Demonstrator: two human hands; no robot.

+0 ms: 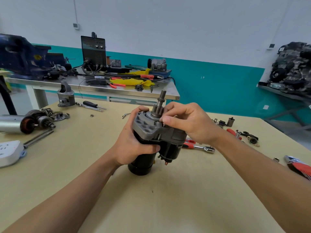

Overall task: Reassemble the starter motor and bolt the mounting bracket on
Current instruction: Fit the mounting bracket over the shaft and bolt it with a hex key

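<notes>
A black starter motor (143,163) stands upright on the wooden table, its grey cast end plate (148,127) on top and its pinion shaft (159,105) pointing up. My left hand (133,140) grips the motor body and the plate's left edge. My right hand (188,122) pinches something small at the plate's top right, beside the pinion; what it pinches is hidden by the fingertips. A grey nose housing (66,95) stands at the table's far left.
A second armature with loose parts (33,122) and long bolts (39,136) lie left, with a power strip (9,153). A red-handled ratchet (198,146), pliers and small parts lie right. A loose nut (91,115) and screwdriver (93,105) lie behind. A cluttered steel bench (94,88) stands beyond.
</notes>
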